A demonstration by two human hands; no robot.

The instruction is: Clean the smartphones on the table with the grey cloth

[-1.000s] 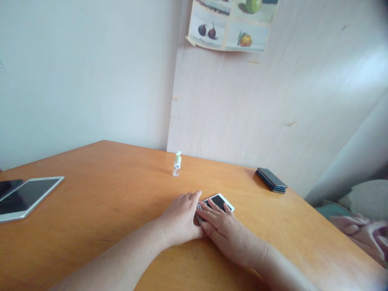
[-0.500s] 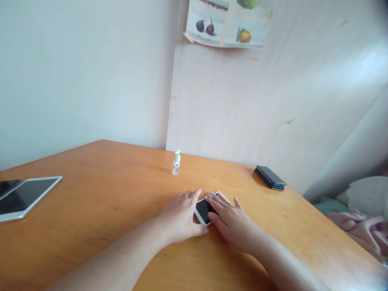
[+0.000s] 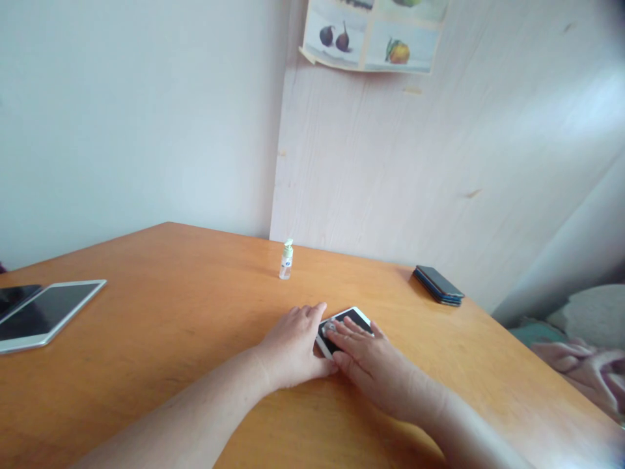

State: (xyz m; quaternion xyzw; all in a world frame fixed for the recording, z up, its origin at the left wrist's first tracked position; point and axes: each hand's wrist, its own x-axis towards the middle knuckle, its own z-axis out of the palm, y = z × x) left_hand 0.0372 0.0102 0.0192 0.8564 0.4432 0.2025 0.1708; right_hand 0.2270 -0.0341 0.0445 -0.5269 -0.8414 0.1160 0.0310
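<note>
A white-framed phone (image 3: 360,317) with a dark screen lies flat on the wooden table in front of me. At its left end is my left hand (image 3: 297,342), thumb and fingers spread round the edge and gripping it. My right hand (image 3: 366,365) rests over the phone's near right part. Under its fingertips a small crumpled white tissue (image 3: 329,326) is pressed against the left part of the screen. The right hand hides part of the phone.
A small clear pump bottle (image 3: 286,264) stands beyond the phone. Stacked dark phones (image 3: 438,284) lie near the table's right edge. On the left are a white tablet (image 3: 53,312) and a dark device (image 3: 17,296). A wall borders the table's far side.
My right hand has slid the tissue from the far part of the screen toward its left end. The left hand keeps its place at the phone's edge.
</note>
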